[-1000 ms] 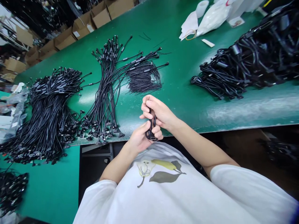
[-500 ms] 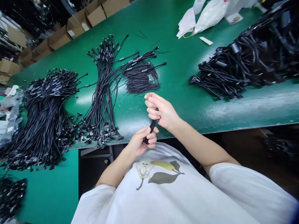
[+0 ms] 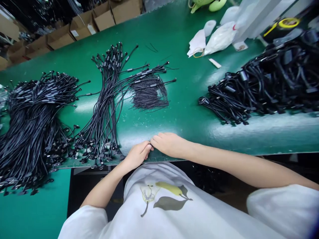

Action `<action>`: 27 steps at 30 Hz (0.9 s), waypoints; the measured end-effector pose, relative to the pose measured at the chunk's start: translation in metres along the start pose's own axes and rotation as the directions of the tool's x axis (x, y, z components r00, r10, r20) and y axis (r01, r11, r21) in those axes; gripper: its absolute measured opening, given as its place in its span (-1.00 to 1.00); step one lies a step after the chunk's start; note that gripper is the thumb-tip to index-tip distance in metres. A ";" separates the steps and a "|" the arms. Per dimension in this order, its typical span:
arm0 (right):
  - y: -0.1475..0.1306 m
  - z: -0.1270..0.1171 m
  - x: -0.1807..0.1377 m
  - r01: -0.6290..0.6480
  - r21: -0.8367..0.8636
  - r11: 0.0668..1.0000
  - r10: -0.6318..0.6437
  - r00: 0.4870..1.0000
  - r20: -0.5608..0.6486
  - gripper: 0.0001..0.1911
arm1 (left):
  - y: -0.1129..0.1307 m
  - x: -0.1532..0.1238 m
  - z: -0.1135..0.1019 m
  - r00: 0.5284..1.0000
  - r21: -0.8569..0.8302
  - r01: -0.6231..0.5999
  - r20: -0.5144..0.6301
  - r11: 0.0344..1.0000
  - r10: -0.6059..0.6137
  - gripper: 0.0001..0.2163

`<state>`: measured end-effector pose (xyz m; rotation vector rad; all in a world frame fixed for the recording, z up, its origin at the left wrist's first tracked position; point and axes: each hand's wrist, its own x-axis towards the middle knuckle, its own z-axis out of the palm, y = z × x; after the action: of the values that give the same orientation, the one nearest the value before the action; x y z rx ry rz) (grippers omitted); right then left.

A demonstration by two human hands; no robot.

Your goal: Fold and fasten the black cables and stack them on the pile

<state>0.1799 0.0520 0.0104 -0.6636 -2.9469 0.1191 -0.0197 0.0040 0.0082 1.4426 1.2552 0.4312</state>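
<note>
My left hand [image 3: 138,155] and my right hand [image 3: 168,144] meet at the front edge of the green table, fingers closed and fingertips touching. A small dark bit of the black cable [image 3: 150,143] shows between them; the fingers hide the rest. Past my hands lies a pile of thin black ties [image 3: 149,96]. Left of it is a loose bunch of black cables [image 3: 106,89] with grey sleeves and connectors at the ends, some of its cables lying over the ties.
A larger heap of cables [image 3: 37,116] lies far left. Coiled cables [image 3: 264,83] are heaped on the right. White bags [image 3: 219,38], a white strip [image 3: 214,63] and yellow tape [image 3: 289,23] lie at the back right. Cardboard boxes [image 3: 82,26] line the far edge.
Both hands have come down to the table edge and closed together. The folded black cable that showed between them is now almost wholly covered. The camera view has shifted slightly.
</note>
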 end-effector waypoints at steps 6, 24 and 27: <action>0.008 -0.002 0.006 -0.020 0.100 0.995 0.000 0.980 0.199 -0.79 | 0.003 0.003 0.008 0.982 0.121 -0.078 -0.162 0.990 0.097 -0.89; 0.121 0.011 0.060 -0.571 -0.064 0.818 0.562 0.819 -0.117 -0.72 | -0.009 -0.009 -0.010 0.916 -0.858 -0.156 -0.311 0.489 -0.252 -0.60; 0.108 0.002 0.049 -0.595 0.004 0.803 0.577 0.777 -0.252 -0.70 | -0.005 -0.009 -0.007 0.924 -0.866 -0.177 -0.309 0.468 -0.223 -0.60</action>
<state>0.1809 0.1706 0.0021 -1.4804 -2.4162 -0.0226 -0.0305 -0.0012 0.0093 0.4046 1.0468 1.2066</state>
